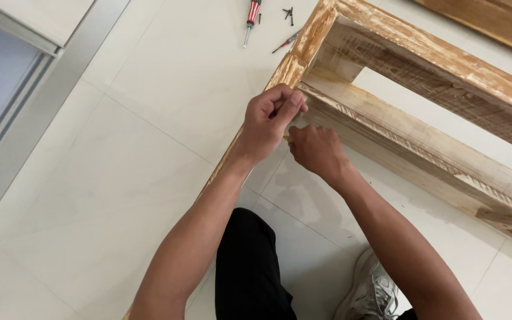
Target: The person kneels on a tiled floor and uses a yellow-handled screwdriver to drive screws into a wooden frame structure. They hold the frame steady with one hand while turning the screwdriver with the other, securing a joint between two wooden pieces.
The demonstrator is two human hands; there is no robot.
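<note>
Left hand point(268, 121), grip closed in a fist, presses against the whitewashed wooden frame point(422, 71) at its near corner rail. Right hand point(315, 149), just beside it below the rail, pinches something too small to identify. A red-handled screwdriver point(251, 18) and dark screws point(288, 13) lie on the tiled floor point(120, 178) beyond the frame's corner.

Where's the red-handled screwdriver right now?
In the head view, the red-handled screwdriver lies on the pale tiled floor at the top edge, just left of the loose dark screws and the whitewashed wooden frame.

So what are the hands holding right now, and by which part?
Both hands, left hand and right hand, pinch something small against the wooden frame; what it is cannot be told.
</note>
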